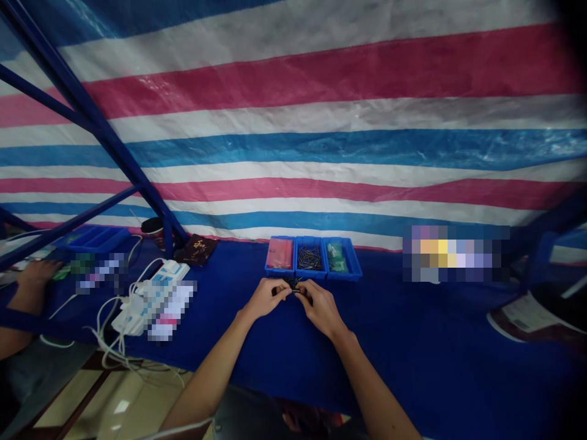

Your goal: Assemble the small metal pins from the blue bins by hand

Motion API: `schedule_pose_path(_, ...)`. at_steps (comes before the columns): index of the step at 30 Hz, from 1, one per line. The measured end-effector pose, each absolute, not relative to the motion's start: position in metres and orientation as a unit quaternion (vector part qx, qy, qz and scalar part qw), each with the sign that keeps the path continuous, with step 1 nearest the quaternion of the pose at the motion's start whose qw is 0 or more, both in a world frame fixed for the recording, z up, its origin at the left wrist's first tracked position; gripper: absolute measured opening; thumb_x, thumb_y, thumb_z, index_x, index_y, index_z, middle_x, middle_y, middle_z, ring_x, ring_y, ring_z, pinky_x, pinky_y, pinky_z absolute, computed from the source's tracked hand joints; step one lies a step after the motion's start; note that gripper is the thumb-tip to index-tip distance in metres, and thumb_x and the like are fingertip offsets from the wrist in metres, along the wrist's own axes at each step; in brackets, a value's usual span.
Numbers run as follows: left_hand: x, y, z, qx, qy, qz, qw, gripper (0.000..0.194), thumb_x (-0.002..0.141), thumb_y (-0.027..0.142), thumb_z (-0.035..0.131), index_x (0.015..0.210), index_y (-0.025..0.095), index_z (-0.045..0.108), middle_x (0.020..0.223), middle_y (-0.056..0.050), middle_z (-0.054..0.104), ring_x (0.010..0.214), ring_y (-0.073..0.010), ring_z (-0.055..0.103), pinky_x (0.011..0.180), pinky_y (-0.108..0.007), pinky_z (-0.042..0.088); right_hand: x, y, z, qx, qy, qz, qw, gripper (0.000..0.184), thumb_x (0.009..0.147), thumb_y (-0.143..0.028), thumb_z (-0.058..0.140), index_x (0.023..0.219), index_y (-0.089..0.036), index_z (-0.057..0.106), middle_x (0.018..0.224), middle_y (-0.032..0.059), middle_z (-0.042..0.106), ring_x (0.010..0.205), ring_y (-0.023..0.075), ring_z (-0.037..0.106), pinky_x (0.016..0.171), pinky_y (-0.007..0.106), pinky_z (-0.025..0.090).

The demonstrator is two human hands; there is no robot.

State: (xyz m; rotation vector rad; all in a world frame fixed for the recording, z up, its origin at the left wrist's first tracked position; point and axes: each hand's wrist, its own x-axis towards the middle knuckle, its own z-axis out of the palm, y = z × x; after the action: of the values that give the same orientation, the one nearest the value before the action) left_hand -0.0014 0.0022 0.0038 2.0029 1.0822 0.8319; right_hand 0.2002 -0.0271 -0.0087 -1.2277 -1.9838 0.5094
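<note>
My left hand (268, 296) and my right hand (320, 305) meet just in front of three small blue bins, thumbs and fingers pinched close together. Thin dark screws (294, 283) show between my fingertips, too small to count or tell apart. Behind my hands, the middle bin (324, 274) holds a heap of long dark and brassy screws (310, 258). In the left bin lies a stack of pink-red plastic bags (279, 253). Small green packets (337, 257) fill part of the right bin.
A white power strip (153, 293) with tangled cables lies on the blue table (275, 360) to the left. Behind it are a dark brown packet (197, 250) and a frame post (114, 146). Another person's hand (39, 272) rests far left. A tub (527, 315) stands right.
</note>
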Motion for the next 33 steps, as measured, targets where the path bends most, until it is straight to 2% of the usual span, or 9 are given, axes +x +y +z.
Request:
schedule_pose_path(8,-0.0013,0.0027,0.0039,0.778,0.416,0.316,0.347,0.031,0.095,0.037,0.057,0.081,0.013,0.07,0.064,-0.001,0.066,0.057,-0.0106,0.054,0.06,-0.021,0.039,0.2005,-0.0263,-0.0091,-0.47,-0.774,0.202,0.373,0.014,0.099,-0.023,0.049,0.094,-0.023,0.062,0.092,0.0023,0.066,0.079,0.017,0.064,0.071,0.028,0.045)
schedule_pose_path(22,-0.0019,0.0027,0.0028,0.775,0.417,0.319,0.352,0.029,0.094,0.035,0.058,0.08,0.013,0.07,0.063,-0.001,0.065,0.055,-0.0102,0.053,0.059,-0.02,0.038,0.201,-0.0259,-0.0116,-0.482,-0.774,0.194,0.363,0.023,0.103,-0.03,0.044,0.092,-0.024,0.063,0.093,0.0029,0.067,0.078,0.018,0.065,0.07,0.029,0.044)
schedule_pose_path(27,-0.0023,0.0029,0.0026,0.774,0.419,0.317,0.352,0.028,0.094,0.035,0.058,0.082,0.013,0.07,0.064,-0.001,0.066,0.055,-0.01,0.053,0.058,-0.02,0.038,0.201,-0.027,-0.0098,-0.474,-0.77,0.205,0.375,0.013,0.1,-0.03,0.051,0.103,-0.024,0.062,0.096,0.0036,0.067,0.082,0.0188,0.065,0.07,0.029,0.045)
schedule_pose_path(33,-0.0022,0.0026,0.0039,0.775,0.421,0.314,0.351,0.027,0.094,0.034,0.058,0.082,0.013,0.071,0.064,-0.001,0.066,0.055,-0.0101,0.053,0.059,-0.02,0.039,0.2005,-0.0256,-0.0107,-0.469,-0.772,0.201,0.377,0.014,0.1,-0.023,0.049,0.093,-0.023,0.062,0.092,0.0021,0.066,0.079,0.0174,0.064,0.072,0.028,0.044)
